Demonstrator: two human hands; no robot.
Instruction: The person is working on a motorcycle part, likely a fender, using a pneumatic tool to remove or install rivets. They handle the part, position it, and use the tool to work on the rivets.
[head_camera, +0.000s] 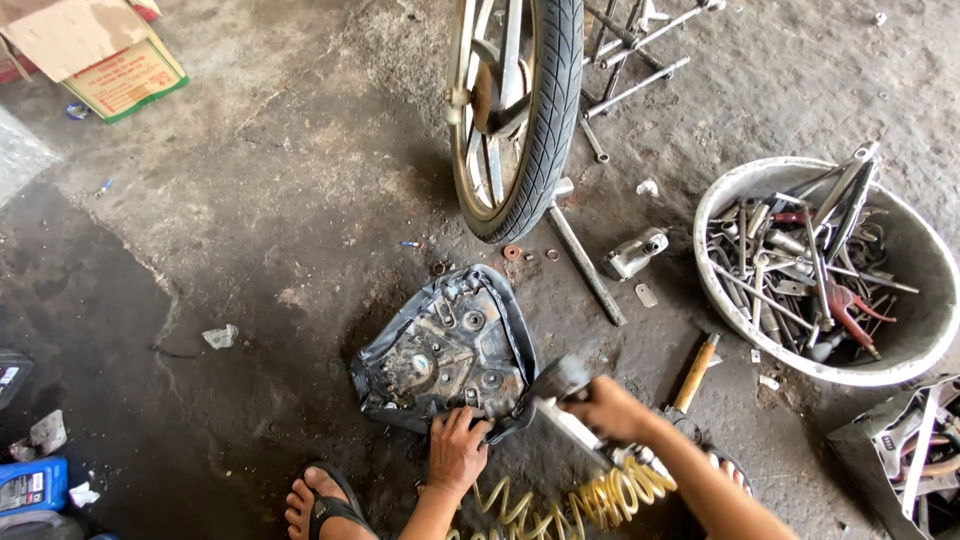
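the right grip (607, 408) is closed around a grey, blurred pneumatic tool with a metal body (560, 395), its nose pointed at the near right corner of an upturned motorcycle seat with a rusty, dirty metal base pan and a black vinyl cover wrapped over its edge (447, 350). the left grip (456, 450) lies flat and spread on the seat's near edge, fingers over the folded vinyl, pressing down rather than clasping anything.

the seat rests on the stained concrete floor (270, 200), underside up, just in front of a foot in a black sandal (322, 500) and close below a spoked motorcycle wheel with a black tyre (520, 110). it looks stiff in the pan and soft at the rim: the vinyl skin is thin, wrinkled and probably a little slick with grime, so it would likely slide under the palm if pulled. the pan itself seems moderately light but awkward, with raised brackets and rough rust that could scrape skin. the firmest hold is likely at the rigid pan edge, through the vinyl, where the left hand already sits.

the tool is tied to a yellow coiled air hose (590, 500) trailing between the arms, which will tug on it; holding it around the body, as now, seems sound. a wooden-handled hammer (692, 378) lies just beside the right hand, and a white round basin full of metal tools (905, 345) stands well apart to the right.
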